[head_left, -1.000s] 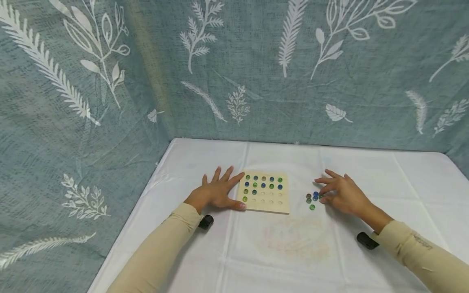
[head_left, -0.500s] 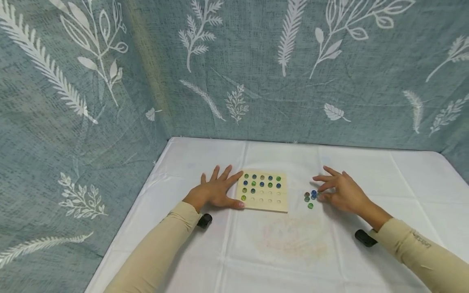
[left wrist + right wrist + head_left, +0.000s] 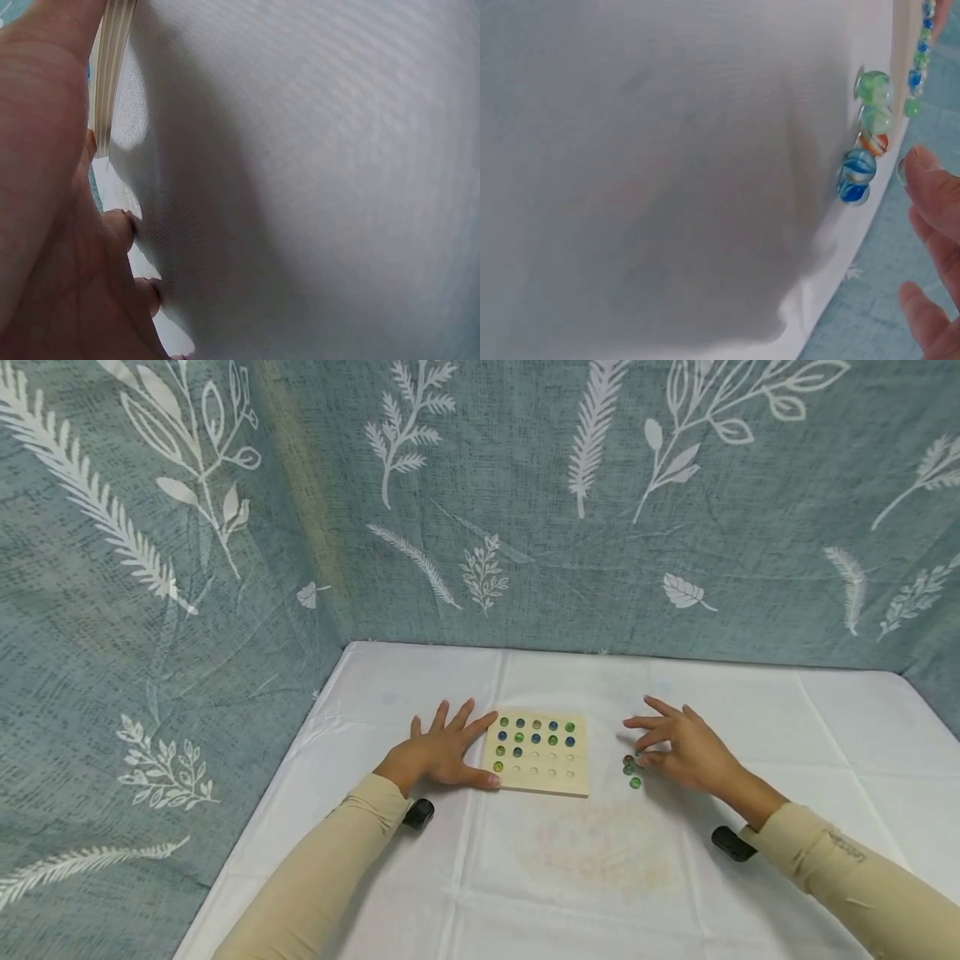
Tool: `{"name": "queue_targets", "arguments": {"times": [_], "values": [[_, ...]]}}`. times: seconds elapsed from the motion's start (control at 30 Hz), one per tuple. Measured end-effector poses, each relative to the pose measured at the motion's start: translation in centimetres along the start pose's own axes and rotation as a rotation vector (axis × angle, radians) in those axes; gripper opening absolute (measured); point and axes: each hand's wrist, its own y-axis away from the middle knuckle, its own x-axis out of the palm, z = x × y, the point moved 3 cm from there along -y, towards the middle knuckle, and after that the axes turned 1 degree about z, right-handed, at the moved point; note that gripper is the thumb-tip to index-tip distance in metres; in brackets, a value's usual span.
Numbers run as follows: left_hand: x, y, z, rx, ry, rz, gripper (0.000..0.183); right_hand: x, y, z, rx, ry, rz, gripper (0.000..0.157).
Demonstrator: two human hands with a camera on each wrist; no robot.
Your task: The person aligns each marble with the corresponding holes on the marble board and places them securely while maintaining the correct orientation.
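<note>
My left hand (image 3: 438, 756) lies spread at the left side of a wooden board (image 3: 543, 783), thumb and forefinger touching its edge. The board's layered edge (image 3: 116, 75) shows beside that hand in the left wrist view. Glass marbles fill the board's two back rows and part of the front two; the other hollows are bare. On the right, my right hand (image 3: 690, 747) pinches a clear marble (image 3: 902, 173) between thumb and forefinger, mostly hidden by the thumb. Just below it several loose marbles sit close together, among them a blue swirled marble (image 3: 859, 166) and a green marble (image 3: 636, 782).
A white cloth (image 3: 600, 893) with a faint stain covers the table. Teal leaf-patterned curtains (image 3: 540, 568) hang behind and to the left. A black wrist device (image 3: 418, 813) is under the left wrist, another black wrist device (image 3: 732, 843) under the right.
My right hand has lifted a marble from the right of the loose group and moved slightly left, over the others. My left hand and the board stay in place.
</note>
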Motion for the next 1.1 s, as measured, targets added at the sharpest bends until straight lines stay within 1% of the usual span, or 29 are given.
{"name": "queue_targets", "arguments": {"times": [0.17,0.43,0.6,0.83,1.1], "values": [[-0.3,0.1,0.0,0.001,0.0,0.001,0.111,0.1,-0.5,0.6,-0.011,-0.013,-0.003,0.012],[-0.7,0.4,0.1,-0.007,0.001,0.01,0.109,0.5,-1.7,1.7,-0.04,-0.026,0.016,0.009],[-0.6,0.2,0.0,0.0,0.007,0.005,0.111,0.9,-2.0,2.3,-0.052,-0.017,0.016,0.01],[-0.1,0.1,-0.2,-0.006,0.03,0.023,0.112,1.8,-2.2,3.1,-0.062,-0.028,0.018,0.009],[-0.2,0.3,-0.2,-0.005,0.008,0.012,0.11,2.4,-2.8,3.9,-0.1,-0.027,0.017,0.009]]}}
